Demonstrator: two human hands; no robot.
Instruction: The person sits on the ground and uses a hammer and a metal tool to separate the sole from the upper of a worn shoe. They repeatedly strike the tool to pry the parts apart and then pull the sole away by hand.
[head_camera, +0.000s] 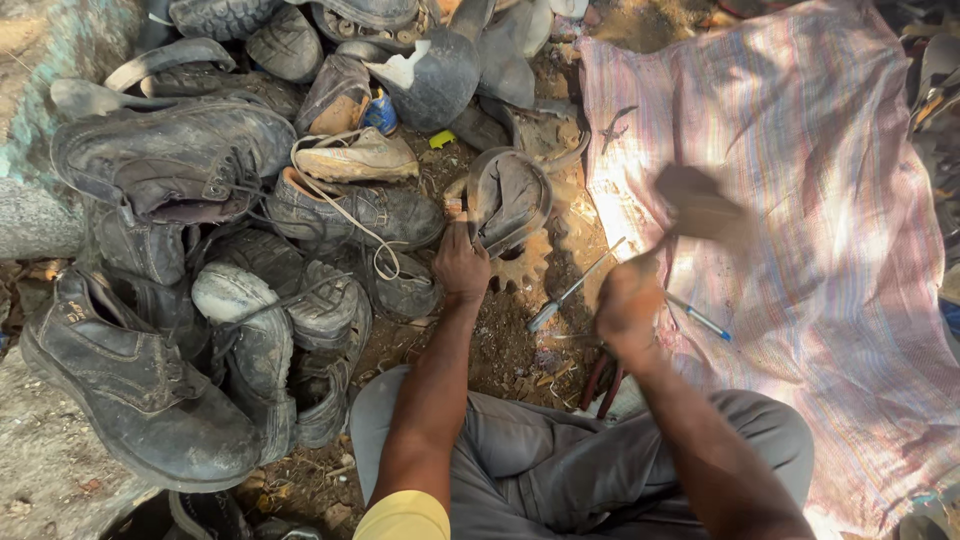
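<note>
Dusty matt leather boots (170, 160), a rusty rough metal gear (520, 262) and a thin striped woven cloth (800, 200).

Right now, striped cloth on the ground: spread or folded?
Spread. The striped cloth lies open and mostly flat over the dirt beside the right hand, with wrinkles but no stacked folds visible.

My right hand (628, 310) and its hammer (695, 205) are smeared by motion blur, so I cannot read the grip. The shoe pile (215, 250) and striped cloth (800, 230) run past the frame edges.
</note>
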